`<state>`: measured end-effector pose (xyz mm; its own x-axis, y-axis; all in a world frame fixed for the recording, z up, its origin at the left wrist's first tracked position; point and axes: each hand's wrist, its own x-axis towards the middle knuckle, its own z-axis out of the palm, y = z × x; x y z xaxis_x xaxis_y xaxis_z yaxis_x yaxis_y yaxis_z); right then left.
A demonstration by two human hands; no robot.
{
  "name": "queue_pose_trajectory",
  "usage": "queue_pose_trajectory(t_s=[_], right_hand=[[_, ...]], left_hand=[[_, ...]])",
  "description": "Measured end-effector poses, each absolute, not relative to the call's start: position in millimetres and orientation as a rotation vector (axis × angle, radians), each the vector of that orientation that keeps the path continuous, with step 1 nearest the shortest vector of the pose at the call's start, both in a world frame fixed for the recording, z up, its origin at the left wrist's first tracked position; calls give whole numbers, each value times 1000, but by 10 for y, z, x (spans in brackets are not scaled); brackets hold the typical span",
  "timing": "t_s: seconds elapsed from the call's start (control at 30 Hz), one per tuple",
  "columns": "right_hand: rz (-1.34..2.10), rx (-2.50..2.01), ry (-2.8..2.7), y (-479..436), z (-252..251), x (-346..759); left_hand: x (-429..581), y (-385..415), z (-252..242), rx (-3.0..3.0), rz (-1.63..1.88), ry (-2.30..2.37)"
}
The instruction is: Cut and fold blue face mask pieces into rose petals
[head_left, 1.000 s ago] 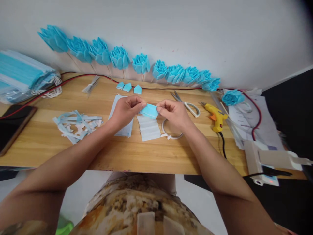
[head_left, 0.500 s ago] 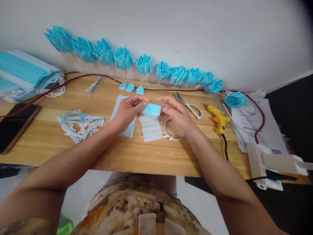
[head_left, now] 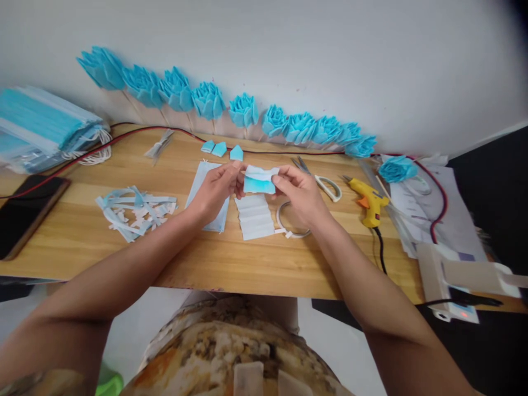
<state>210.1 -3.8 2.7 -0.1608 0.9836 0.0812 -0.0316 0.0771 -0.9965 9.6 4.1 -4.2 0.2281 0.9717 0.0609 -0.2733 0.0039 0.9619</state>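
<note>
Craft workspace, wooden table (head_left: 256,269), glue gun (head_left: 371,204), scissors (head_left: 320,180), blue flowers (head_left: 244,111)

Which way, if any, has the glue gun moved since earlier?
No; against the scissors, the glue gun lies where it did, with no visible shift.

Held piece (head_left: 259,185) — blue and white

You wear a top (head_left: 206,349), blotched in brown, cream and rust-orange, at 6 o'clock, two pale strips (head_left: 248,378) side by side on its front. Your sleeve (head_left: 45,382), in similar mottling, shows at 8 o'clock; your left hand (head_left: 214,190) and right hand (head_left: 303,195) are bare.
</note>
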Motion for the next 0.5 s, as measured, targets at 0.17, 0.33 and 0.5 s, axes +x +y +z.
queue_pose_trajectory(t_s=[0.17,0.33,0.5], right_hand=[[1340,-1069,-1200,-20,36,2100],[1394,-1063,-1135,-15,6,2101],[1460,-1015,-1155,-24,-24,2103]], left_hand=[[68,45,-39,1172,1097,790],[64,22,29,1246,1026,850],[95,9,79,1344,1064,1028]])
